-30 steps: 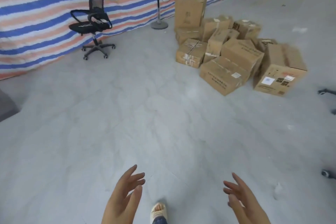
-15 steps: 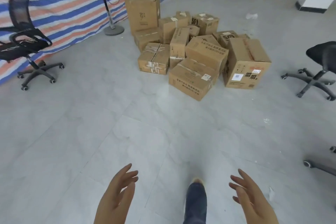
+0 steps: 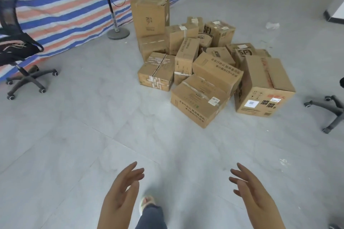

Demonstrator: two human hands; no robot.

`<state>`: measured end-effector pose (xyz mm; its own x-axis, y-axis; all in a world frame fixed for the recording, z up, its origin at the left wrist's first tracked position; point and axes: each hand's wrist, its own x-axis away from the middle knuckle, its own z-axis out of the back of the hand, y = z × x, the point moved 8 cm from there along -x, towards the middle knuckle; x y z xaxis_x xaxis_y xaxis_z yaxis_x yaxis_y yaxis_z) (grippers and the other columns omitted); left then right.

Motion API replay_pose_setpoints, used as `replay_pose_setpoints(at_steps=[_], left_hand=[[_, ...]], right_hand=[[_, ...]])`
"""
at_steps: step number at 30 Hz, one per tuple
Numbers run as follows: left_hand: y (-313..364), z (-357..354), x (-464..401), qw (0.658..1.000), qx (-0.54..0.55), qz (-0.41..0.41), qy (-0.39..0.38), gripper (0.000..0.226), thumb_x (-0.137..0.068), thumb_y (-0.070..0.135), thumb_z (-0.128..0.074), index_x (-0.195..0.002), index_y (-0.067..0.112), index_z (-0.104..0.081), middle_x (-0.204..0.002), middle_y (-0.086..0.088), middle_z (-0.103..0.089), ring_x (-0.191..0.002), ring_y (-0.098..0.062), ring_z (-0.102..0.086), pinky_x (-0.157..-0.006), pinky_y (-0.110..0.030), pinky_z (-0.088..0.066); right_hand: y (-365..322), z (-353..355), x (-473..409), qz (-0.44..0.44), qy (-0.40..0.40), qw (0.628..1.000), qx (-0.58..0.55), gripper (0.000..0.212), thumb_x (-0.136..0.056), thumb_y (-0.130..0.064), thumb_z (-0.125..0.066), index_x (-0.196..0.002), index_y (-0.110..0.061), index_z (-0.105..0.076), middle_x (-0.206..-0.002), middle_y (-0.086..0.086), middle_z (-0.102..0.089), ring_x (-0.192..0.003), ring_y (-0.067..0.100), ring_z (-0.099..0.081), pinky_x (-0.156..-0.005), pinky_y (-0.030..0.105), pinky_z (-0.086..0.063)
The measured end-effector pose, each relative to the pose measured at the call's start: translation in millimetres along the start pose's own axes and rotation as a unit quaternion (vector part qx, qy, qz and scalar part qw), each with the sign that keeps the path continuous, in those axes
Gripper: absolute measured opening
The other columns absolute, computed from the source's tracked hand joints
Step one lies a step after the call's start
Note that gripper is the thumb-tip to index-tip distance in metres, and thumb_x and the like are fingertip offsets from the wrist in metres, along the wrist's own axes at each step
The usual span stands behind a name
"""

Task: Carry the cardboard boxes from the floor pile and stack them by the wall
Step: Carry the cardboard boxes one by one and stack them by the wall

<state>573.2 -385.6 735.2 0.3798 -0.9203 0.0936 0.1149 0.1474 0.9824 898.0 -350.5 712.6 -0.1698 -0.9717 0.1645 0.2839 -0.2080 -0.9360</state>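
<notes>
Brown cardboard boxes [image 3: 204,72] lie piled on the far grey tiled floor [image 3: 74,135], well apart from my empty, loosely spread left hand [image 3: 121,195] and right hand [image 3: 255,197]. I should grip the nearest box low, at opposite sides.

"SF" logo on two boxes [image 3: 243,54]; other print too small.
</notes>
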Motion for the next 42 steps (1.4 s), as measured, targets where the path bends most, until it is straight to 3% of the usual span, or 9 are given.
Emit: replay_pose_setpoints(at_steps=[3, 7, 11, 18, 21, 28, 32, 36, 42], left_hand=[[-6, -13, -59, 1.000, 0.010, 0.020, 0.001, 0.042, -0.090, -0.014, -0.045, -0.110, 0.018, -0.063, -0.099, 0.005, -0.073, -0.092, -0.010, -0.069, -0.085, -0.041, -0.053], [6, -31, -159, 1.000, 0.014, 0.006, 0.000, 0.041, -0.090, -0.015, -0.044, -0.110, 0.016, -0.063, -0.095, -0.002, -0.074, -0.088, -0.010, -0.069, -0.073, -0.025, -0.057], [40, -50, -272, 0.999, 0.006, -0.021, -0.038, 0.042, -0.091, -0.012, -0.044, -0.113, 0.019, -0.062, -0.097, 0.001, -0.073, -0.091, -0.009, -0.068, -0.074, -0.022, -0.056], [70, -106, -434, 0.991, -0.050, -0.027, -0.124, 0.041, -0.093, -0.001, -0.049, -0.115, 0.032, -0.060, -0.106, 0.010, -0.071, -0.097, -0.008, -0.067, -0.087, -0.041, -0.052], [68, -145, -478, 0.986, -0.064, -0.011, -0.157, 0.042, -0.094, 0.000, -0.049, -0.115, 0.035, -0.060, -0.107, 0.011, -0.070, -0.098, -0.007, -0.067, -0.091, -0.045, -0.049], [56, -243, -588, 0.982, -0.078, 0.017, -0.168, 0.039, -0.093, 0.004, -0.051, -0.115, 0.035, -0.059, -0.104, 0.012, -0.070, -0.099, -0.004, -0.065, -0.086, -0.034, -0.048], [33, -292, -660, 0.981, -0.081, 0.092, -0.151, 0.033, -0.095, 0.003, -0.049, -0.112, 0.030, -0.060, -0.104, 0.000, -0.071, -0.092, -0.007, -0.068, -0.075, -0.025, -0.056], [-20, -346, -730, 0.965, -0.115, 0.172, -0.160, 0.027, -0.098, 0.008, -0.047, -0.119, 0.022, -0.057, -0.104, 0.002, -0.068, -0.101, -0.015, -0.064, -0.079, -0.027, -0.049], [-184, -440, -835, 0.916, -0.230, 0.250, -0.211, 0.024, -0.098, 0.014, -0.049, -0.119, 0.023, -0.054, -0.110, -0.006, -0.065, -0.100, -0.020, -0.061, -0.094, -0.040, -0.048]], right_hand=[[-5, -14, -57, -0.007, 0.005, 1.000, 0.005, 0.040, -0.094, -0.007, -0.052, -0.115, -0.041, -0.056, -0.110, -0.017, -0.069, -0.095, -0.003, -0.066, -0.083, 0.028, -0.052], [-21, -33, -139, -0.004, 0.047, 0.999, -0.010, 0.040, -0.094, -0.006, -0.051, -0.117, -0.038, -0.055, -0.111, -0.015, -0.067, -0.095, -0.001, -0.066, -0.083, 0.029, -0.053], [-44, -49, -219, -0.007, 0.106, 0.993, -0.046, 0.038, -0.094, -0.007, -0.048, -0.127, -0.024, -0.055, -0.113, -0.009, -0.067, -0.092, 0.000, -0.067, -0.079, 0.028, -0.055], [-73, -71, -319, -0.033, 0.157, 0.986, -0.047, 0.036, -0.093, -0.017, -0.047, -0.125, -0.031, -0.052, -0.113, -0.015, -0.065, -0.096, -0.001, -0.066, -0.082, 0.028, -0.054], [-58, -67, -352, -0.079, 0.176, 0.980, -0.049, 0.036, -0.095, -0.009, -0.047, -0.125, -0.028, -0.054, -0.114, -0.010, -0.066, -0.094, 0.000, -0.066, -0.082, 0.029, -0.054], [-18, -51, -488, -0.162, 0.170, 0.971, -0.053, 0.034, -0.096, -0.008, -0.049, -0.125, -0.025, -0.055, -0.111, -0.005, -0.067, -0.092, 0.007, -0.066, -0.078, 0.028, -0.054], [-3, -36, -580, -0.210, 0.128, 0.969, -0.035, 0.032, -0.097, -0.010, -0.049, -0.126, -0.023, -0.055, -0.111, -0.002, -0.067, -0.097, 0.017, -0.067, -0.087, 0.044, -0.053], [47, -20, -648, -0.285, 0.075, 0.956, -0.012, 0.028, -0.098, -0.013, -0.048, -0.123, -0.024, -0.055, -0.109, -0.003, -0.067, -0.099, 0.015, -0.066, -0.080, 0.035, -0.053], [215, -31, -730, -0.404, 0.086, 0.910, 0.036, 0.026, -0.098, -0.014, -0.051, -0.122, -0.022, -0.056, -0.109, 0.005, -0.068, -0.095, 0.020, -0.066, -0.084, 0.043, -0.051]])
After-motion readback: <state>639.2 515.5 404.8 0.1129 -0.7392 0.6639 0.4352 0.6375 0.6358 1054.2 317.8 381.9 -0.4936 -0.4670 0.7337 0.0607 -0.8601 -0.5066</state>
